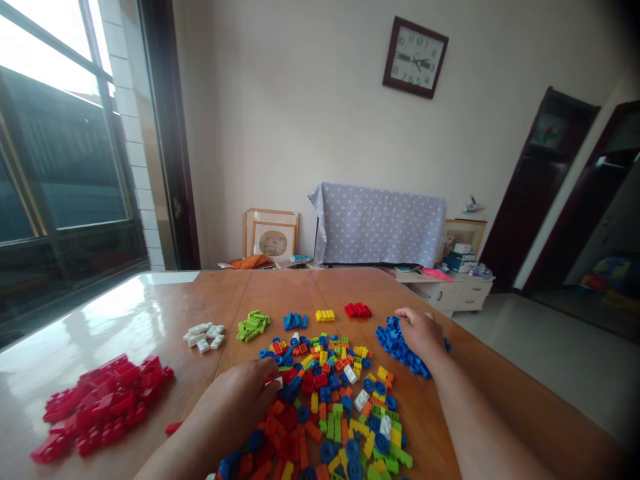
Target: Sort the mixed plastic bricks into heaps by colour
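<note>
My left hand (pixel 250 385) reaches into the left side of a mixed pile of toy building bricks (pixel 337 427), its fingers curled down. A white brick (pixel 275 381) shows at its fingertips, partly covered by them. My right hand (pixel 421 331) rests at a heap of blue bricks (pixel 400 343) on the right, fingers bent and pressed together. Whatever lies under those fingers is hidden. The mixed pile holds red, orange, yellow, green, white and blue pieces, with round blue wheel-like parts among them.
Sorted by colour on the wooden table (pixel 280 290) are red bricks (pixel 107 407), white bricks (pixel 204 337), green bricks (pixel 253 325), blue bricks (pixel 295 321), yellow bricks (pixel 325 315) and smaller red bricks (pixel 358 310). One loose red brick (pixel 173 427) lies beside my left forearm.
</note>
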Demonstrator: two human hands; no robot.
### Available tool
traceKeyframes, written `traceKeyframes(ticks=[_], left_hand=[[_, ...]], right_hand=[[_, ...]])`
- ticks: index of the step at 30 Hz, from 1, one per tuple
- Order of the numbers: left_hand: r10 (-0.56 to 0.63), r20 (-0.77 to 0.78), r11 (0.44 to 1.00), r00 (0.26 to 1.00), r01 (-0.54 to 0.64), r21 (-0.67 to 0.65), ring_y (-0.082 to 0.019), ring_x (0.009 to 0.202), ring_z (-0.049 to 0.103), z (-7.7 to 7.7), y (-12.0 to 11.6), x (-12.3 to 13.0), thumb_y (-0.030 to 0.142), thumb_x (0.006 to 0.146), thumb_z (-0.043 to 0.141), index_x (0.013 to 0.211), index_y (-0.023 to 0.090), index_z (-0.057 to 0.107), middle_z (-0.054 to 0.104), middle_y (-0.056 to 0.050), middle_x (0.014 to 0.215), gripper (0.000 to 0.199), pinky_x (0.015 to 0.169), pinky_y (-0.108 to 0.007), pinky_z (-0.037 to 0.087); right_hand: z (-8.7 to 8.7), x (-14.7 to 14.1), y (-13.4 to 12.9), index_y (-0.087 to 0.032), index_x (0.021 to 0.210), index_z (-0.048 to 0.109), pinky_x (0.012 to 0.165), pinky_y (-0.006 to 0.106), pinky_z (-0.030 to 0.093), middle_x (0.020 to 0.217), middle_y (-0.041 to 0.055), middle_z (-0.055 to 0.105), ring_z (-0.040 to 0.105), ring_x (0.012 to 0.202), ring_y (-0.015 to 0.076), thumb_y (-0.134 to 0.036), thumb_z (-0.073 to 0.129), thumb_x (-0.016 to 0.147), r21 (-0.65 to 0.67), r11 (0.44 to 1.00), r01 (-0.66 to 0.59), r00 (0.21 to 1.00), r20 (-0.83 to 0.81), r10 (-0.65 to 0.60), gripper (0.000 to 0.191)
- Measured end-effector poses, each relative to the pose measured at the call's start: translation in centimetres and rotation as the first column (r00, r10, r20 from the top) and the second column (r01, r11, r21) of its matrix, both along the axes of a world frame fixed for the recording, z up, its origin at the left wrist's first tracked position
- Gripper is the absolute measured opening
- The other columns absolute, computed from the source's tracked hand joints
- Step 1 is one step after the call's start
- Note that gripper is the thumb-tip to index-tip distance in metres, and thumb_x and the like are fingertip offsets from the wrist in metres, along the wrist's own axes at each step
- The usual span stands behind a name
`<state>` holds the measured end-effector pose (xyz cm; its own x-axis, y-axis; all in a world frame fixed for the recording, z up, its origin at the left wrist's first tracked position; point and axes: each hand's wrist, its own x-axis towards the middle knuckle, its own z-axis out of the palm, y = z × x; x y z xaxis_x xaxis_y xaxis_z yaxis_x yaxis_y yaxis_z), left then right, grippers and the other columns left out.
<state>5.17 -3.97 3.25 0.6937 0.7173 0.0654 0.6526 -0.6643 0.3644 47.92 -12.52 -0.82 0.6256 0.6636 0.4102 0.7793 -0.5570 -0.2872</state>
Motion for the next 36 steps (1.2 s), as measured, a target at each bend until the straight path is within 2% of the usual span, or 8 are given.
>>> traceKeyframes(ticks=[3,5,8,12,15,21,29,36], left_hand=[[0.018,-0.012,1.000,1.000,-0.018,-0.009,-0.019,0.077,0.062,-0.4,0.2,0.0,0.042,0.095,0.044,0.089,0.025,0.062,0.070,-0.003,0.089,0.025,0.063,-0.027,0.035],[0.021,-0.014,1.000,1.000,-0.021,-0.015,-0.019,0.078,0.062,-0.5,0.2,0.1,0.041,0.095,0.045,0.090,0.026,0.062,0.070,-0.002,0.089,0.024,0.065,-0.028,0.035],[0.006,0.006,1.000,1.000,-0.006,-0.003,-0.019,0.080,0.063,-0.5,0.0,0.2,0.040,0.096,0.044,0.090,0.026,0.062,0.070,-0.002,0.090,0.023,0.066,-0.028,0.035],[-0.003,0.007,1.000,1.000,0.003,0.012,-0.020,0.081,0.063,-0.7,-0.1,0.3,0.039,0.096,0.044,0.089,0.025,0.061,0.070,-0.002,0.089,0.023,0.067,-0.028,0.036],[-0.010,-0.010,1.000,1.000,0.010,0.005,-0.020,0.082,0.063,-0.5,-0.2,0.5,0.038,0.096,0.045,0.090,0.025,0.061,0.070,-0.002,0.089,0.022,0.067,-0.028,0.036],[-0.007,-0.017,1.000,1.000,0.007,0.001,-0.020,0.084,0.064,0.5,-0.6,0.5,0.038,0.096,0.045,0.090,0.025,0.062,0.070,-0.002,0.092,0.022,0.067,-0.027,0.037],[0.001,-0.014,1.000,1.000,-0.001,0.010,-0.020,0.084,0.064,0.1,-0.3,0.3,0.038,0.097,0.045,0.091,0.025,0.063,0.070,-0.003,0.092,0.023,0.068,-0.028,0.038],[-0.001,-0.012,1.000,1.000,0.001,0.021,-0.019,0.081,0.064,-0.6,0.2,0.2,0.040,0.096,0.045,0.091,0.026,0.062,0.070,-0.001,0.090,0.023,0.067,-0.027,0.037]], right_hand=[[-0.3,-0.4,0.3,-0.034,0.129,0.066,0.111,0.050,0.033,0.134,0.0013,0.067,0.045,0.135,0.0305,-0.024,0.047,0.091,-0.043,0.998,-0.052,0.998,0.033,0.054,0.044],[-0.6,-0.7,0.5,-0.037,0.141,0.056,0.117,0.060,0.021,0.143,0.0008,0.061,0.031,0.147,0.0328,-0.023,0.044,0.092,-0.093,0.990,-0.103,0.992,0.060,0.109,0.053],[-0.8,-1.4,0.8,-0.040,0.151,0.044,0.116,0.072,0.003,0.152,-0.0009,0.053,0.011,0.155,0.0354,-0.022,0.041,0.093,-0.167,0.973,-0.159,0.982,0.074,0.173,0.061],[-0.4,-2.4,1.0,-0.038,0.153,0.041,0.115,0.073,-0.006,0.148,0.0001,0.057,0.002,0.156,0.0344,-0.023,0.038,0.095,-0.269,0.944,-0.193,0.975,0.057,0.215,0.060],[-0.1,-2.8,1.1,-0.037,0.154,0.040,0.113,0.074,-0.010,0.145,0.0002,0.060,0.002,0.156,0.0340,-0.024,0.036,0.096,-0.335,0.924,-0.187,0.976,0.040,0.212,0.059],[0.3,-3.1,1.0,-0.034,0.154,0.040,0.113,0.075,-0.008,0.147,0.0018,0.058,0.005,0.155,0.0346,-0.027,0.035,0.096,-0.384,0.917,-0.105,0.989,0.059,0.138,0.059],[0.8,-3.0,0.3,-0.030,0.148,0.048,0.112,0.077,-0.005,0.141,0.0043,0.063,0.017,0.153,0.0343,-0.021,0.036,0.092,-0.281,0.959,-0.020,0.995,0.089,0.047,0.058],[0.2,-2.5,0.4,-0.031,0.143,0.052,0.114,0.074,0.001,0.135,0.0022,0.068,0.022,0.151,0.0328,-0.018,0.039,0.090,-0.215,0.975,-0.058,0.996,0.050,0.070,0.056]])
